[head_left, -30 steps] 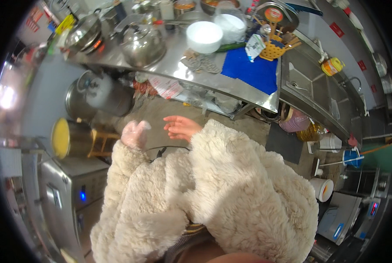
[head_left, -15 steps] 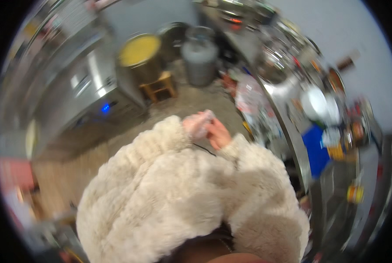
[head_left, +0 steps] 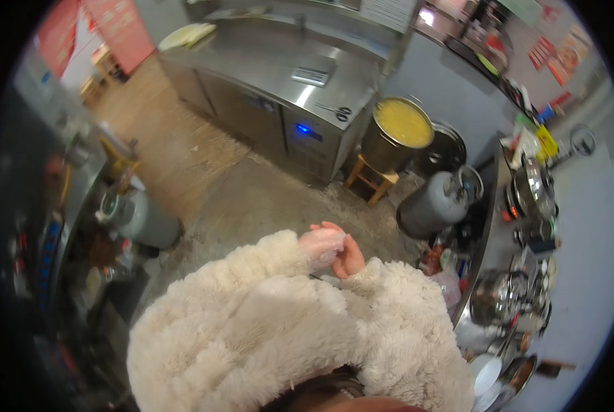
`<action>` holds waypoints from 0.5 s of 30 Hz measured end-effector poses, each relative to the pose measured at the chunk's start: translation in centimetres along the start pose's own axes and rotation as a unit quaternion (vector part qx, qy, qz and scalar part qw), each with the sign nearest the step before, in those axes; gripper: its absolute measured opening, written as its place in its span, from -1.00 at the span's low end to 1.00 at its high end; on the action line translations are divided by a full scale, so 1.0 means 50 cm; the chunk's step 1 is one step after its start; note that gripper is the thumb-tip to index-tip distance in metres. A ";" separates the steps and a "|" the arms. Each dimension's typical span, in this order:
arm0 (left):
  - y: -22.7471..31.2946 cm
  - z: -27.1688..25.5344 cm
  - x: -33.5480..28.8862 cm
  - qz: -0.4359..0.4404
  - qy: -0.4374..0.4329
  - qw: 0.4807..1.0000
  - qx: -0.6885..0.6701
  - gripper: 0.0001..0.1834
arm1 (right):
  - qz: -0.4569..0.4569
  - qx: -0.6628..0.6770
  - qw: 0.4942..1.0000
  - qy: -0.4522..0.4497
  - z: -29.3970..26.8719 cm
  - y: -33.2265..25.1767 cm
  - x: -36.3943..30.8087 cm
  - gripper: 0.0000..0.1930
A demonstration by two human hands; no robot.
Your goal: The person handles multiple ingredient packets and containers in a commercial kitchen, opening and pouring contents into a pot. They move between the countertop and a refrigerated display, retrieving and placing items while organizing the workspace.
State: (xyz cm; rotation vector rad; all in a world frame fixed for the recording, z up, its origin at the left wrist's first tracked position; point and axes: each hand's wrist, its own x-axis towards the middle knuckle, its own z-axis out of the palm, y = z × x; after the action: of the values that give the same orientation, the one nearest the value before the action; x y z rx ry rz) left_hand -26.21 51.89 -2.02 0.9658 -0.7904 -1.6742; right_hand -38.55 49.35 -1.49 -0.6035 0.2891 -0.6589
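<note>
My left hand [head_left: 320, 246] and my right hand [head_left: 350, 257] meet in front of my chest, both coming out of fluffy cream sleeves. A thin, clear film that looks like a plastic glove [head_left: 329, 257] covers part of my left hand. The fingers of my right hand close against it at the left hand's finger end. How the left fingers are bent is hidden where the hands overlap. Neither hand touches anything else.
Ahead stands a steel counter [head_left: 252, 51] with scissors [head_left: 341, 111] and a scale [head_left: 313, 72]. A pot of yellow contents [head_left: 403, 123] rests on a wooden stool [head_left: 372, 177]. Gas cylinders [head_left: 430, 206] stand right and left. Cookware [head_left: 495, 295] crowds the right-hand counter.
My view has swung to the left, so the steel counter, pot and cylinder now sit further right in it. My hands stay together, and the left cylinder has come into view.
</note>
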 end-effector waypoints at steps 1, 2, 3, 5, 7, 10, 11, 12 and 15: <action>0.022 -0.024 -0.027 -0.018 0.026 0.999 -0.016 -0.84 | 0.021 -0.046 0.999 0.011 0.001 -0.007 0.007 -0.32; 0.047 -0.046 -0.064 -0.020 0.049 0.995 -0.079 -0.86 | 0.012 -0.069 0.997 -0.014 0.000 -0.023 0.018 -0.32; 0.075 -0.059 -0.091 -0.025 0.074 0.987 -0.141 -0.82 | -0.001 -0.090 0.995 -0.039 -0.004 -0.053 0.047 -0.31; 0.171 -0.105 -0.157 0.141 0.025 0.985 -0.093 -0.79 | -0.064 -0.155 0.980 -0.108 0.003 -0.120 0.106 -0.31; 0.283 -0.115 -0.242 0.325 0.124 0.937 -0.045 -0.70 | -0.145 -0.222 0.950 -0.166 0.035 -0.224 0.162 -0.31; 0.452 -0.088 -0.396 0.420 0.235 0.869 0.115 -0.40 | -0.286 -0.256 0.892 -0.241 0.153 -0.362 0.248 -0.33; 0.503 -0.077 -0.435 0.467 0.224 0.841 0.156 -0.24 | -0.289 -0.236 0.867 -0.331 0.209 -0.399 0.266 -0.31; 0.541 -0.064 -0.473 0.515 0.235 0.794 0.220 -0.25 | -0.324 -0.213 0.851 -0.356 0.267 -0.419 0.281 -0.31; 0.612 -0.048 -0.556 0.578 0.180 0.690 0.395 -0.29 | -0.395 -0.248 0.769 -0.437 0.449 -0.424 0.302 -0.34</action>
State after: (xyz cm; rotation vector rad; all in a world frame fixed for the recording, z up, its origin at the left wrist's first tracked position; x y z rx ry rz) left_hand -5.92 69.81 29.30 0.9325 -1.4557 0.0310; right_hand -27.64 35.87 28.22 -1.5126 -0.7550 -1.0298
